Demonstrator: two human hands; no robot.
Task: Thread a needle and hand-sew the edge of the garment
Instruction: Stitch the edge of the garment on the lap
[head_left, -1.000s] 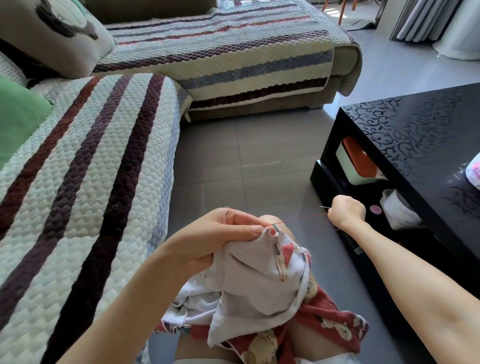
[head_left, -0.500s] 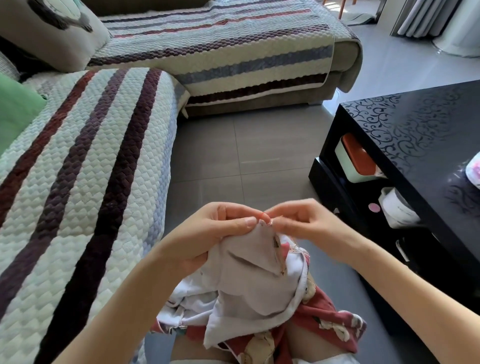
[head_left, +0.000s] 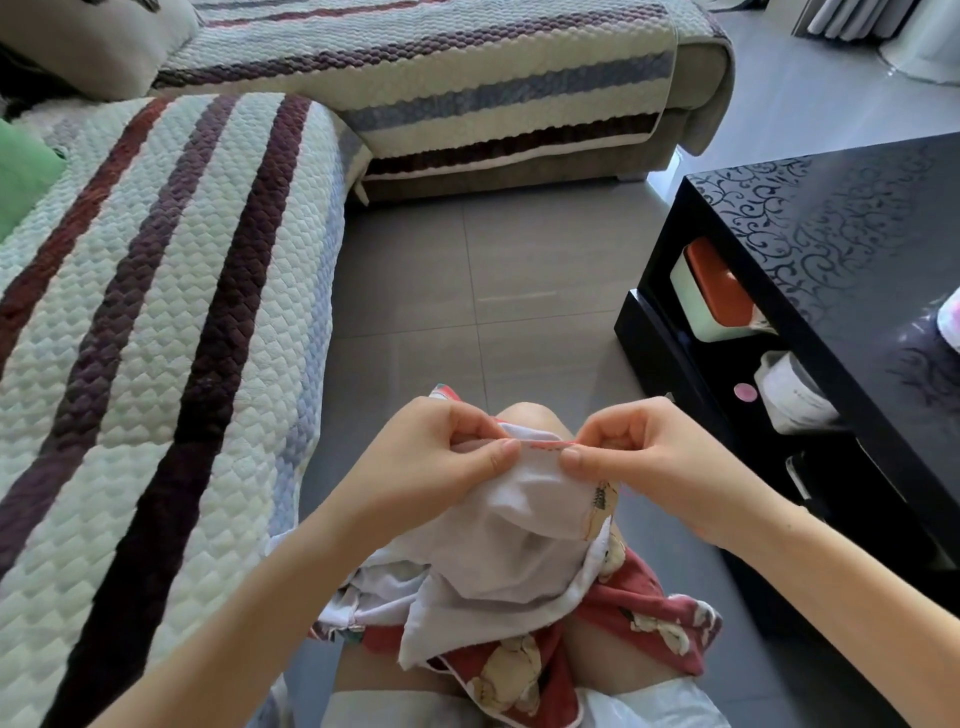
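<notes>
Pinching garment (head_left: 519, 525) edge between opposing fingers (head_left: 500, 451)

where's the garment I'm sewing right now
Head view, lower centre: the garment lies on the lap, its top edge pinched by the left hand and right hand, between striped sofa and black table.

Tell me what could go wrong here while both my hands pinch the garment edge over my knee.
1. The left hand and right hand pinch the edge of the garment with thumbs nearly touching, and the needle is not visible, so a pricked fingertip seems possible.
2. The garment lies bunched in folds below the hands, so a stitch might catch an extra layer.
</notes>
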